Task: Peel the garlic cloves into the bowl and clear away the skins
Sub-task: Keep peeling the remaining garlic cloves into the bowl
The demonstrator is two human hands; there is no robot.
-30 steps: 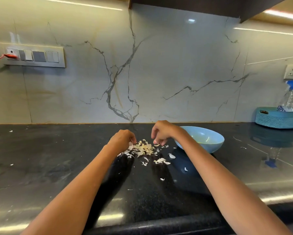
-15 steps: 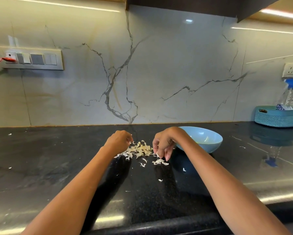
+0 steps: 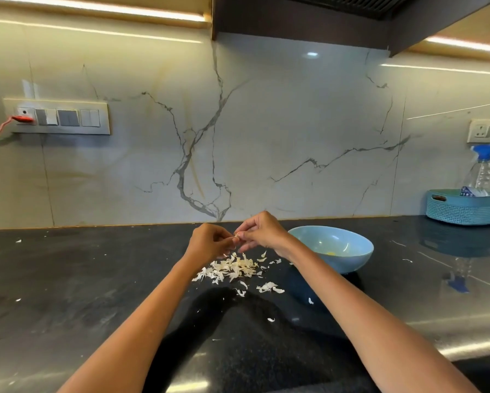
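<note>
I hold one garlic clove btw my two hands, raised a little above the black counter. My left hand has its fingers curled in and pinches the clove from the left side; my right hand pinches it from the right w/ thumb and first fingers, the other fingers are loosely bent. Only a small pale tip of the clove shows, so its long axis I cannot tell for sure; it seems to lie across, from one hand to the other.

The relation which matters for the next move: the blue bowl stands to the right of the clove, just beside my right wrist, and my right forearm crosses in front of its left rim. So the right hand is the nearer one to the bowl, the left is well apart from it. I judge that once the skin is off, the right hand should carry the clove a short way to the right and drop it in.

The pile of skins lies directly under my hands, a bit toward me, w/ some loose pieces scattered nearer to me and to the right. Approx. all skins are still on the counter, so the clearing step is not yet done. Inside the bowl I see a small yellowish spot, too small to say what it is.
</note>
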